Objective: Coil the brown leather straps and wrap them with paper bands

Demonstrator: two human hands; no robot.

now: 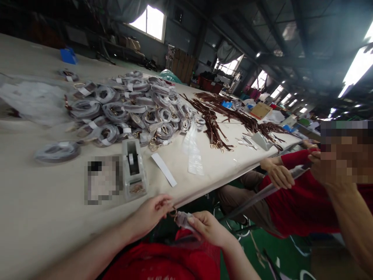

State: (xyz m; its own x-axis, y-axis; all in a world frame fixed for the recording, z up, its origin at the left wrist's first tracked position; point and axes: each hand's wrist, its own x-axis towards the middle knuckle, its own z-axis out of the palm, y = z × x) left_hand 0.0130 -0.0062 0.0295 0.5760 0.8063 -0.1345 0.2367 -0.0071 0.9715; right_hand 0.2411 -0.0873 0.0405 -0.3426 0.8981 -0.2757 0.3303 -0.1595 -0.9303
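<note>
Shiny gold-toned metal clips (218,146), clear crinkled plastic sleeve (184,220), smooth matt white tabletop (70,186)

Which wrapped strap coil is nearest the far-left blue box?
The small coil just in front of the blue box, behind the heap; the others lie farther away.

1. One camera supplies the head view, worn on the person's head and looking forward and down over the table (96,229).
2. It sits close above the work—the left hand (160,208) and right hand (208,227) show near the lower middle, with both forearms reaching in from the bottom edge.
3. The view is wide and tilted: the table's front edge climbs from lower left toward the right, and the far room slopes down rightward.
4. It also takes in the roof (279,39) above, the green floor (259,241) below, and a seated person (303,198) close at right.
</note>
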